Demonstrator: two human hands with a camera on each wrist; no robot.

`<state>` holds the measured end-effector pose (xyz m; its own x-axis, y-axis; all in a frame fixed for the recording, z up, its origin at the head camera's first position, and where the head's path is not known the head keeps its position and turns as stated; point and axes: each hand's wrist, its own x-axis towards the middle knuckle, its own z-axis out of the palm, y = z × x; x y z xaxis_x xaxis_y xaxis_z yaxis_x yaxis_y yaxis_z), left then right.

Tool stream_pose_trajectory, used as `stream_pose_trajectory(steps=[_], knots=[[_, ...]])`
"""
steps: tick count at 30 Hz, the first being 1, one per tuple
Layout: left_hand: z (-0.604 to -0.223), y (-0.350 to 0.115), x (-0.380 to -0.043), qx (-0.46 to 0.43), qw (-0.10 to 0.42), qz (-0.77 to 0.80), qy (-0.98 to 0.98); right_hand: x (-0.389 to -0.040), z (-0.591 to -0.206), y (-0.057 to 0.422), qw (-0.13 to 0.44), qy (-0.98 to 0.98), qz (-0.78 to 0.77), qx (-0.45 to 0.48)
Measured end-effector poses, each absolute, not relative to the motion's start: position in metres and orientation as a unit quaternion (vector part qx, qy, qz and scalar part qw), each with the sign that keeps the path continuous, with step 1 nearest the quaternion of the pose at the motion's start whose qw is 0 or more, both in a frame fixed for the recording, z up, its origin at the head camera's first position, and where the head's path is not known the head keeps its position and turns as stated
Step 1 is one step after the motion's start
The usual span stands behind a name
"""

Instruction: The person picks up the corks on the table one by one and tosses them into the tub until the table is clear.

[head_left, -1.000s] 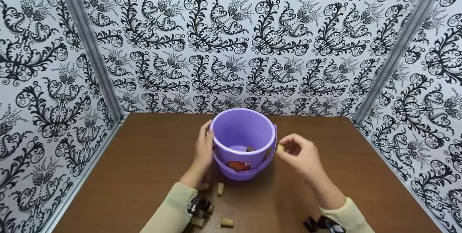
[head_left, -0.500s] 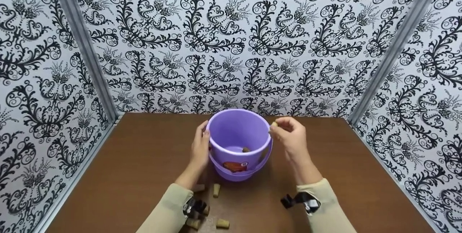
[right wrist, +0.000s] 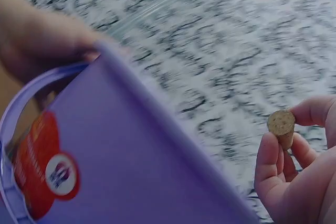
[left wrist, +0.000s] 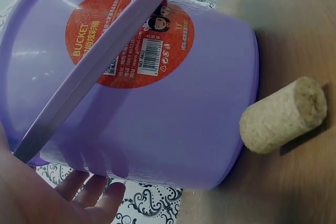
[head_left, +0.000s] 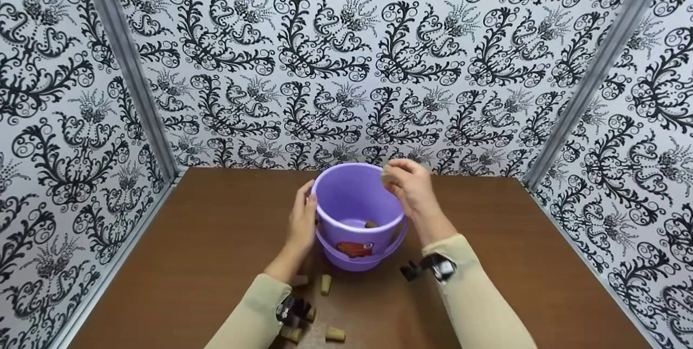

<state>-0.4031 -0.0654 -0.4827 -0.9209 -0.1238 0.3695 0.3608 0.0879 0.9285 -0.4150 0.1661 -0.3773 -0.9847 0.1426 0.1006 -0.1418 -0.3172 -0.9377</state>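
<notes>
A purple bucket [head_left: 354, 246] with a red label and a lowered handle stands upright on the table. My left hand [head_left: 300, 219] rests against its left side, fingers fairly straight. My right hand [head_left: 414, 186] is over the bucket's right rim, pinching a cork [right wrist: 282, 124] between thumb and fingers. Inside, near the bottom, lies a small brown piece [head_left: 371, 224], partly cut off by the rim. In front of the bucket lie several corks, among them an upper cork [head_left: 326, 285] and a lower cork [head_left: 335, 334]. The left wrist view shows one cork [left wrist: 283, 115] close to the bucket's base.
The brown wooden table [head_left: 514, 262] is enclosed by walls with a black-and-white scroll pattern [head_left: 346, 67] at the back and sides. Another cork [head_left: 291, 334] and others lie partly hidden by the left wrist camera [head_left: 292, 310].
My right hand has moved left and up from beside the bucket to over its right rim, still pinching the cork. My left hand stays at the bucket's left side.
</notes>
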Motion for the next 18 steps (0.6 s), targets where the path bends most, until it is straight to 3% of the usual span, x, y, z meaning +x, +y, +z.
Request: stream_pose_trajectory(steps=[6, 18], knots=[[-0.48, -0.061, -0.401, -0.073, 0.178, -0.657, -0.729, -0.438, -0.384, 0.149, 0.093, -0.614, 0.784, 0.002], [-0.483, -0.064, -0.402, -0.061, 0.189, -0.631, -0.75, -0.444, -0.395, 0.133, 0.081, -0.763, 0.641, -0.002]])
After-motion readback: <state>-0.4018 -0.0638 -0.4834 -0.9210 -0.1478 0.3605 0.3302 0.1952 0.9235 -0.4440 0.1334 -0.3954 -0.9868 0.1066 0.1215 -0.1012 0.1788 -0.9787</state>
